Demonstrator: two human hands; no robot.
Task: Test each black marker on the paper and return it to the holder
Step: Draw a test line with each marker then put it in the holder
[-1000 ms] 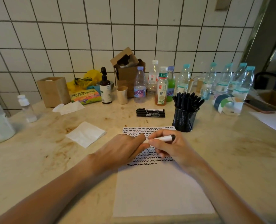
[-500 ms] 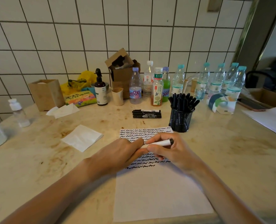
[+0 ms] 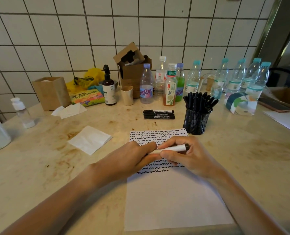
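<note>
1. Your right hand (image 3: 190, 158) curls its fingers round a marker (image 3: 174, 148) with a smooth white barrel and a black end; the marker lies nearly level above the paper (image 3: 173, 200).
2. Your left hand (image 3: 130, 160) closes its fingertips on the marker's other end, touching the right hand. Whether a cap sits under those fingers cannot be told.
3. The paper is a flat white rectangular sheet lying on the worktop (image 3: 39, 167). Its far half carries rows of short black wavy strokes; its near half is blank.
4. The holder (image 3: 196, 122) is a round black wire-mesh cup, upright just beyond the paper's far right corner. It is packed with slim black markers standing on end.
5. Three loose markers (image 3: 158, 114), black with printed labels, lie side by side on the worktop left of the holder.
6. The worktop is pale polished stone with brownish stains.
7. A folded white tissue (image 3: 90, 139) lies left of the paper.
8. Clear plastic bottles (image 3: 252, 78) with light blue caps line the tiled wall (image 3: 56, 39), and an open corrugated cardboard box (image 3: 132, 68) stands against it.
</note>
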